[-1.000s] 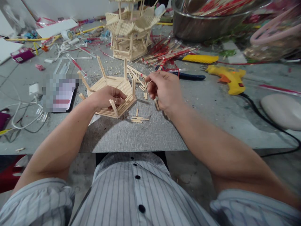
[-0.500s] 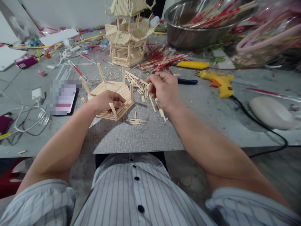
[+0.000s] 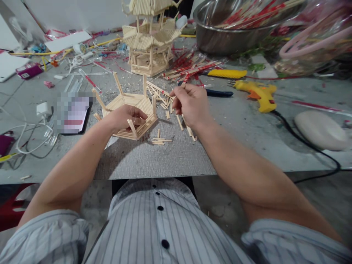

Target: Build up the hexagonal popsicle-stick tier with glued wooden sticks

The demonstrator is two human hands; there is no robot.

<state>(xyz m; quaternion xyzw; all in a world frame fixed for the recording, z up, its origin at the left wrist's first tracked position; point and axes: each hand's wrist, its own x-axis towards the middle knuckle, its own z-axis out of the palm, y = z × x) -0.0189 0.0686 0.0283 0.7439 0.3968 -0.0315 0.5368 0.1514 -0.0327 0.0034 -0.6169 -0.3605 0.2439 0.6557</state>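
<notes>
My left hand [image 3: 125, 118] grips the near edge of a hexagonal wooden stick frame [image 3: 137, 106] with upright posts, holding it down on the grey table [image 3: 165, 157]. My right hand [image 3: 191, 104] hovers just right of the frame, fingers pinched on a thin wooden stick whose tip shows by my fingertips. Loose short sticks [image 3: 162, 99] lie scattered between the frame and my right hand, and a few more [image 3: 161, 140] lie in front of the frame.
A finished stick pagoda [image 3: 150, 40] stands behind the frame. A yellow glue gun [image 3: 257, 93] with black cord, dark pliers [image 3: 217, 93] and a yellow-handled tool [image 3: 227, 73] lie right. A steel bowl [image 3: 228, 33] holds red-wrapped sticks. A phone [image 3: 73, 112] and white charger [image 3: 44, 109] lie left.
The camera view tilted up a little, bringing more of the pagoda into sight. My right hand shifted slightly over the loose sticks; my left hand kept its hold on the frame.
</notes>
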